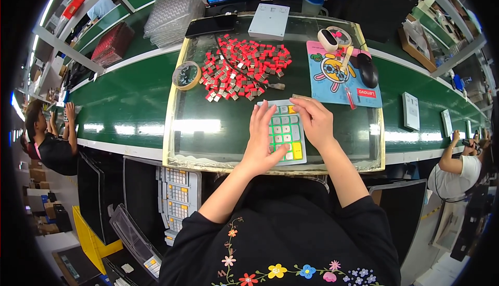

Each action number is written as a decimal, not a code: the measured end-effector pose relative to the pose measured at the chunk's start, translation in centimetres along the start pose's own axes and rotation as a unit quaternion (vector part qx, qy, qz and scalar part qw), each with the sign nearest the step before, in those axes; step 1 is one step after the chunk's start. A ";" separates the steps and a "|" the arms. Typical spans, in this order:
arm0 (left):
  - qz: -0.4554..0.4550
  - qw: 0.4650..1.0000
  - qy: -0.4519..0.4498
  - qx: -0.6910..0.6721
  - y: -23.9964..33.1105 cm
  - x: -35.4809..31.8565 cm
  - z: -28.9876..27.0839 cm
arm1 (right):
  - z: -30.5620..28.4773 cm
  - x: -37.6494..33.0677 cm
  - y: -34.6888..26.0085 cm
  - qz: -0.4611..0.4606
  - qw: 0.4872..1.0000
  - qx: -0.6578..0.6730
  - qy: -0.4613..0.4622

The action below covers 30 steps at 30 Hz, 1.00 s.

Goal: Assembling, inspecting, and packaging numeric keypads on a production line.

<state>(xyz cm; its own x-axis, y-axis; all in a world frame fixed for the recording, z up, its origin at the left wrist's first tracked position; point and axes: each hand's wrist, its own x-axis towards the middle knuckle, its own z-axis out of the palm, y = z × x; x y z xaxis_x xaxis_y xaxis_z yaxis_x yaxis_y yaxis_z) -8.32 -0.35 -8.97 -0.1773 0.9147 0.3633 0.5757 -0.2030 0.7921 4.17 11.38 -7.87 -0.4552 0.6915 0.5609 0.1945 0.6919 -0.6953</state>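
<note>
A white numeric keypad [283, 130], its keys edged by green light and a few of them yellow, sits near the front edge of the glass-topped work surface. My left hand [260, 138] lies over its left columns with the fingers stretched upward. The left thumb stands apart and touches a key low on the pad. Bent over the upper right corner, the fingers of my right hand [314, 119] are closed on the keypad's edge; the right thumb is hidden. A small brownish piece [301, 97] shows just behind the right fingers.
Beyond the keypad lies a heap of red-and-silver USB plugs [244, 67], a cable across it. Around it are a tape roll [186, 75], black phone [212, 25], white box [269, 21], patterned mat [338, 88], mouse [368, 71] and screwdriver [350, 99]. Keypads stand in a rack [179, 197] at lower left.
</note>
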 end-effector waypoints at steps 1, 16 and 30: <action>0.001 1.000 0.000 0.001 0.0 0.0 0.0 | 0.0 0.0 0.0 0.000 1.000 0.000 0.001; -0.017 1.000 -0.001 -0.006 0.2 0.0 0.0 | 0.0 0.0 0.0 0.005 1.000 -0.005 -0.004; -0.007 0.996 -0.012 0.092 0.0 6.2 -3.0 | -0.2 2.6 0.4 0.054 0.998 -0.003 -0.014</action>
<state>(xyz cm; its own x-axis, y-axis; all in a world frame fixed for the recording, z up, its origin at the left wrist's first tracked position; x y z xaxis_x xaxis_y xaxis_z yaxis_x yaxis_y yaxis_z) -11.83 4.30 -5.22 -0.1691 0.9255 0.3390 0.7106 -0.1238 0.6926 3.19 13.55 -6.63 -0.4562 0.7559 0.4695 0.2497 0.6152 -0.7478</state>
